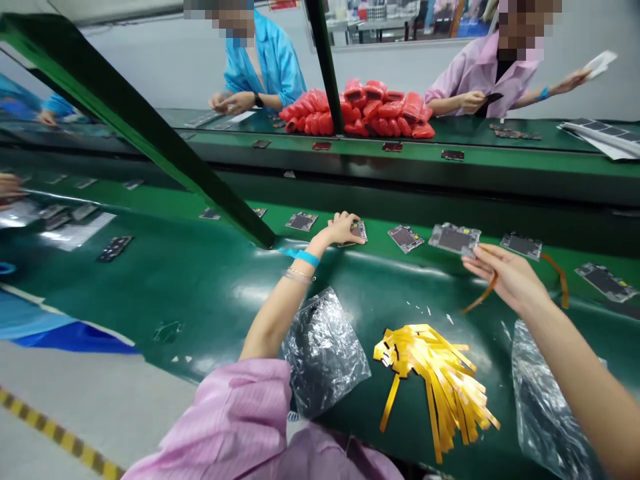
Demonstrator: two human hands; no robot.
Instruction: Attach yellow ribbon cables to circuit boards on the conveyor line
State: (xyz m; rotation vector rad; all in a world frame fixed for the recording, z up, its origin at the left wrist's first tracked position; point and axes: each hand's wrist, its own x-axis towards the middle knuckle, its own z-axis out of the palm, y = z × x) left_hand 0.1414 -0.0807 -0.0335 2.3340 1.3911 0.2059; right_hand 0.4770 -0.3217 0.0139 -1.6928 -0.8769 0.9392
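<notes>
My left hand point(344, 229) reaches to the green belt, its fingers curled over the edges of a small circuit board point(359, 231) and partly hiding it. Raised a little above the belt, another circuit board point(454, 238) is pinched at its right corner by my right hand point(505, 270). An orange flex cable point(483, 293) hangs down beside the right fingers. A loose pile of yellow-orange flex cables point(440, 380) lies on the green work surface between my forearms. A clear plastic bag point(327, 353) is by my left forearm, and a second plastic bag point(547, 400) lies partly under my right forearm.
More boards point(406, 238) lie spaced along the belt; one board point(521, 245) has an orange cable trailing. A green post point(150, 143) slants across the left. Across the line, two people work beside piled red packets point(370, 110). Stacked boards point(67, 217) sit far left.
</notes>
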